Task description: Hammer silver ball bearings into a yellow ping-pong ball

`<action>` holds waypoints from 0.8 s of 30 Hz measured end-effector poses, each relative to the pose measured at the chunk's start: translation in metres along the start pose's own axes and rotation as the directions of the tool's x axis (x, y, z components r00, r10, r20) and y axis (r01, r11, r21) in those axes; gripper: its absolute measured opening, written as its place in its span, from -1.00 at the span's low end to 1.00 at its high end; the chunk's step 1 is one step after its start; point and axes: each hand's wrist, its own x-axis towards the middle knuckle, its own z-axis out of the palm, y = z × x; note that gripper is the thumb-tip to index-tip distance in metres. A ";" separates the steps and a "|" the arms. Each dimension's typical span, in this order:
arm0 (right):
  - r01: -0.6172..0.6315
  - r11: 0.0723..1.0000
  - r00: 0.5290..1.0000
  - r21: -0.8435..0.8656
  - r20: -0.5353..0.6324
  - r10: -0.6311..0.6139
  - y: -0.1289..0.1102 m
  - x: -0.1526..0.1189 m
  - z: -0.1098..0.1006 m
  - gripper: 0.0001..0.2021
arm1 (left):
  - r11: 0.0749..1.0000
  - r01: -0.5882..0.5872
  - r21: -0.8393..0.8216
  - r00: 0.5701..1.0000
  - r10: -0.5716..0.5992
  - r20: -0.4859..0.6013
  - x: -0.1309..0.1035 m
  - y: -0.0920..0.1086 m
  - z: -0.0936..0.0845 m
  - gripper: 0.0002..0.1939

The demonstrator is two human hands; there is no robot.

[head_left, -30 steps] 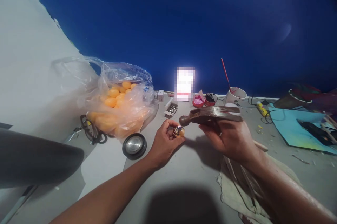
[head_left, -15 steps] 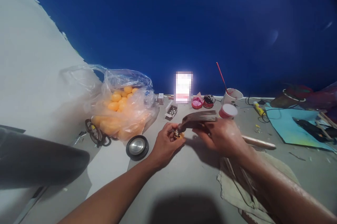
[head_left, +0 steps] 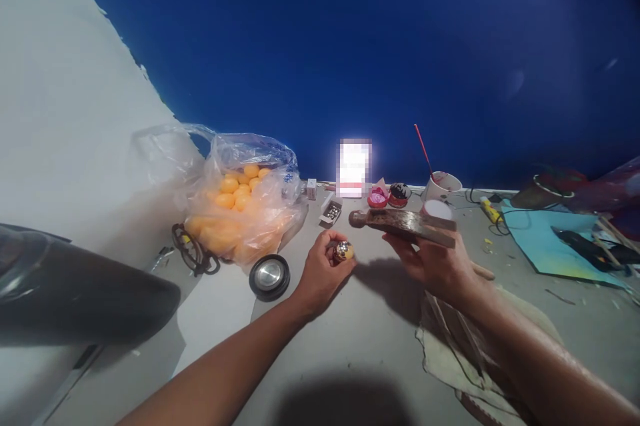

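Observation:
My left hand (head_left: 323,273) is closed around a small orange ball (head_left: 344,252), its top covered with shiny silver stud heads. The fingers rest on the table around it. My right hand (head_left: 440,263) grips a claw hammer (head_left: 400,221) with a worn, dark metal head. The hammer's striking face points left, a little above and to the right of the ball, apart from it. Part of the wooden handle shows beyond the right hand. Behind the left hand stands a small open white box (head_left: 331,211) of silver tacks.
A clear plastic bag (head_left: 240,213) of orange balls lies at left, near a black-rimmed metal lid (head_left: 270,277) and a dark cylinder (head_left: 85,299). Behind are a white cup (head_left: 444,185) with a red stick and small pink tubs. A cloth (head_left: 450,346) and blue sheet (head_left: 550,246) lie right.
The hammer's head was against the studded ball; it has moved up and right, away from it, turning in my right hand. My left hand still holds the ball.

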 end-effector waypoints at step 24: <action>0.000 0.997 0.999 0.073 0.033 -0.003 -0.007 -0.001 -0.009 -0.65 | 0.987 -0.016 0.158 0.999 0.008 0.049 0.002 -0.005 0.001 -0.60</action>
